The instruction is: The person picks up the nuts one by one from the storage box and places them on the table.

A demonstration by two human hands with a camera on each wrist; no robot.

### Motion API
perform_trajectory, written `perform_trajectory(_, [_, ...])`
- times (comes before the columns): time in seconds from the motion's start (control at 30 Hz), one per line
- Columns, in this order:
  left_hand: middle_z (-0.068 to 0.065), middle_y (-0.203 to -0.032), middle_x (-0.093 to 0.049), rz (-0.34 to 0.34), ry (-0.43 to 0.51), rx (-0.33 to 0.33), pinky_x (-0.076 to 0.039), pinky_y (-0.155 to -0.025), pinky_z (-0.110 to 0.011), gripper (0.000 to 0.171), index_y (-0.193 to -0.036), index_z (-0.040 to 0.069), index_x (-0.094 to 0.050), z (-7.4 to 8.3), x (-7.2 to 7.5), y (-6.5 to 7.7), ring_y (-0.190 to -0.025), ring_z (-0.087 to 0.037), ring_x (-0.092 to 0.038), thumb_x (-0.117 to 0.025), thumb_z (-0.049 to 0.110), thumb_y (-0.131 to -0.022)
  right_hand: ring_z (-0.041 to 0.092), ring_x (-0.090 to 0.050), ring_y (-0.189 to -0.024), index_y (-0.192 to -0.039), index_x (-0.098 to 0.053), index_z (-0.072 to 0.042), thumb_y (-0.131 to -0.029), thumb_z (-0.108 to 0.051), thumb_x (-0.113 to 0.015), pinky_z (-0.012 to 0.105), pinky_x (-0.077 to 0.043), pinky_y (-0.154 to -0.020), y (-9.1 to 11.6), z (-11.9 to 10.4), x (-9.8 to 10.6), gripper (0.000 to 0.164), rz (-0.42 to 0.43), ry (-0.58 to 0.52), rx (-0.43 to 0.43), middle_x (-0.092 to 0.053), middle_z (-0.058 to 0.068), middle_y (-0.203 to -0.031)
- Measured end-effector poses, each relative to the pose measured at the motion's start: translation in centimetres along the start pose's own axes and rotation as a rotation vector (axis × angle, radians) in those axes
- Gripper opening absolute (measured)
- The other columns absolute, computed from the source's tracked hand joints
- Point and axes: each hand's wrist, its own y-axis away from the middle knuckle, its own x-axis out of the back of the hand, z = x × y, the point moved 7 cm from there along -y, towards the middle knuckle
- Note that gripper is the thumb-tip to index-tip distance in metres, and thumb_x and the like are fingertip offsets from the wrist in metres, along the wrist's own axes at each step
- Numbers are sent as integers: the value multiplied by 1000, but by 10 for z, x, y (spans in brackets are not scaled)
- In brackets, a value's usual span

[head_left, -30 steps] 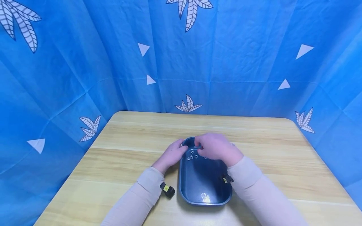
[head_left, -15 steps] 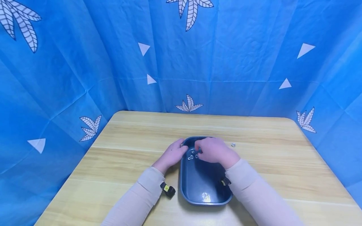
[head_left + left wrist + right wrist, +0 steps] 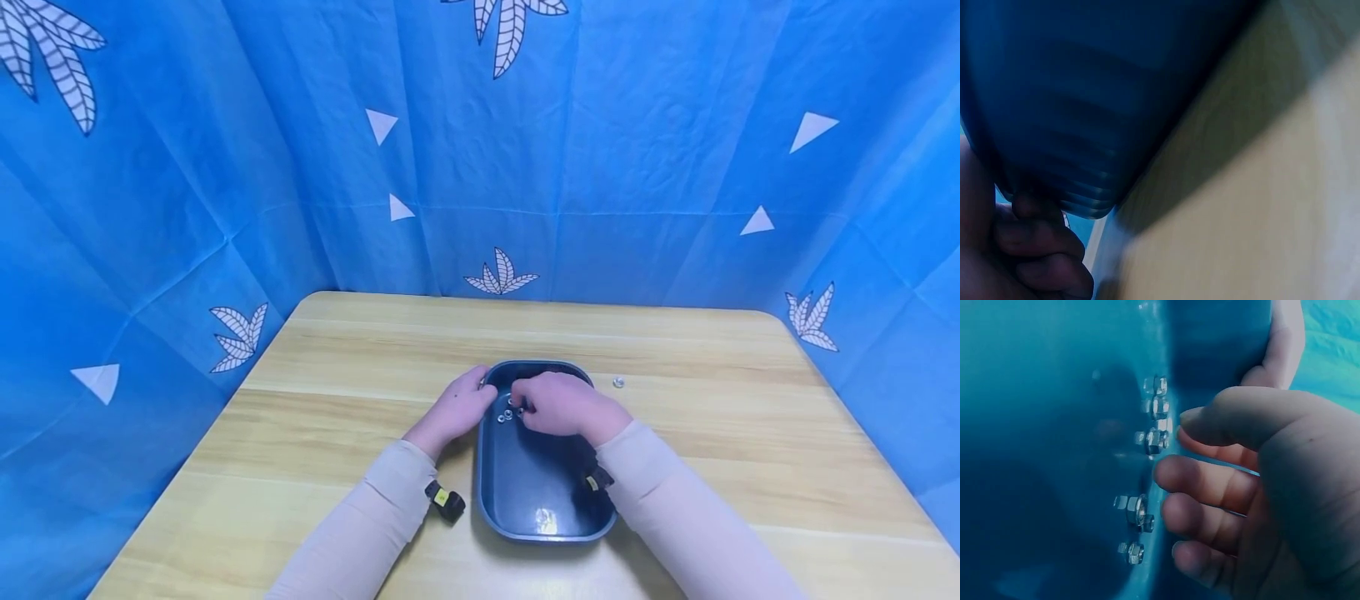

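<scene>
Blue tray point(image 3: 525, 483), on desk point(image 3: 375, 350); gripped at its far left edge by left hand point(image 3: 457, 406), presumably for steadiness. Metal nuts point(image 3: 1135, 510), inside; right hand point(image 3: 558, 404) beside them, apparently for fingertip reach; whether pinching one, cannot tell.

Nuts point(image 3: 508, 414) lie in the tray point(image 3: 536, 487), another nut point(image 3: 618, 382) right of it.

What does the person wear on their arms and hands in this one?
Both arms are in plain, pale off-white long sleeves, each ending in a cuff at the wrist. A small black device with a yellow patch sits at the left wrist, and a similar one at the right. The hands are bare, without gloves. No cables are visible.
</scene>
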Motion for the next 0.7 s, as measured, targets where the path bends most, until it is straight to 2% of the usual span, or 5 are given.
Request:
perform_trajectory(0.1, [-3,-130,-61,-5,-3,3,-41,-108,-53,40,-138,15,-57,-1,-1,-1,-119,-25,-55,-46,29,-101,9,-57,-71,-105,-72,-22,-91,-19,-69,31,-51,-74,0,3,-2,14,9,-2,7,-63,-12,-81])
perform_trajectory(0.23, [-4,-137,-59,5,-5,10,-37,-112,-53,45,-143,14,-53,-3,-1,-2,-129,-26,-52,-44,31,-102,9,-58,-73,-103,-72,-23,-91,-20,-70,31,-52,-76,0,8,-2,13,30,15,-18,-67,-12,-86])
perform_trajectory(0.33, [-5,-140,-57,11,-2,13,-35,-113,-54,46,-145,14,-52,-4,-2,-3,-133,-27,-50,-44,31,-102,10,-59,-75,-103,-72,-23,-91,-20,-70,32,-53,-77,2,10,-4,13,16,4,-37,-68,-10,-89])
perform_trajectory(0.5, [-4,-139,-58,-3,13,19,-36,-112,-54,45,-144,15,-52,-4,-1,0,-133,-28,-50,-44,31,-103,9,-57,-75,-105,-70,-23,-90,-20,-69,32,-51,-76,3,11,-8,16,-24,12,-40,-67,-11,-90])
perform_trajectory(0.7, [-2,-133,-60,-7,20,4,-37,-111,-54,40,-139,17,-55,-2,0,0,-128,-26,-53,-44,30,-103,10,-56,-70,-109,-68,-22,-88,-17,-69,31,-49,-69,6,10,-7,22,-2,-20,3,-63,-11,-83])
